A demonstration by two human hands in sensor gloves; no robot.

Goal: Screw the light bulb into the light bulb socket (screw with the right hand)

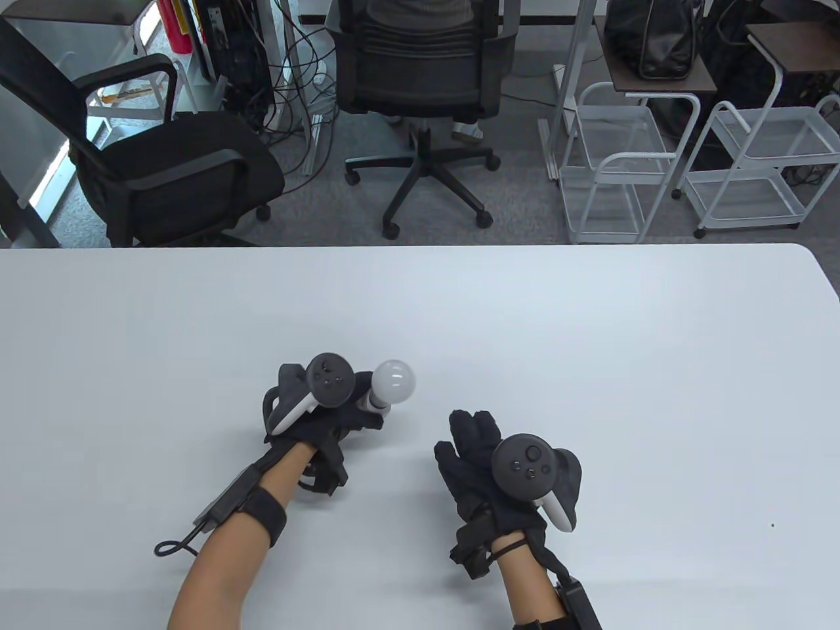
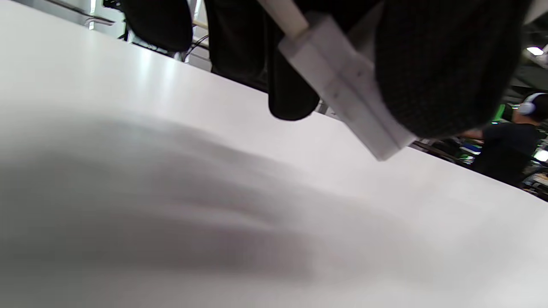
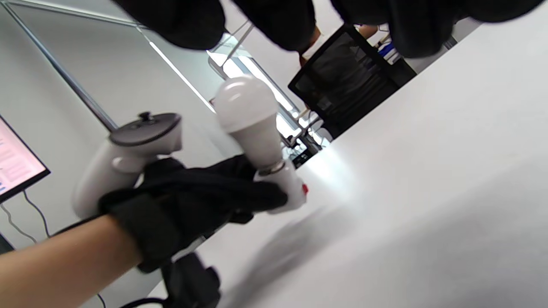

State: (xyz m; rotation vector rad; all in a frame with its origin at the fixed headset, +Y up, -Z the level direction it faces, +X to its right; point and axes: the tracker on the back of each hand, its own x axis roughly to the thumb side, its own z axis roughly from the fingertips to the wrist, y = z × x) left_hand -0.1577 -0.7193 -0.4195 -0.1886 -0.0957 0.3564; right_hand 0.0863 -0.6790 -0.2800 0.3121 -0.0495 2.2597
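White table (image 1: 590,341), matte, seen from above; both gloved hands enter from the near edge. The left hand (image 1: 315,413) is wrapped around the light bulb socket (image 1: 375,401), a white body with a small red mark on its side in the right wrist view. The grip of that hand is clamped on the socket, fingers curled round it. The light bulb (image 1: 394,380), frosted white, is seated in the socket's mouth; a metal band of its base is visible at the joint in the right wrist view, so the thread is not fully hidden. Bulb and socket are held tilted, globe pointing away and to the right, raised off the table. In the left wrist view a white boxy part with a white stem is seen between the dark fingers; what it is cannot be told for certain.

The right hand (image 1: 489,459) is held just right of the bulb, apart from it, touching nothing. Its grip is apart, fingers extended toward the bulb. Black office chairs (image 1: 420,85) and white wire carts (image 1: 617,164) are noted beyond the far table edge.
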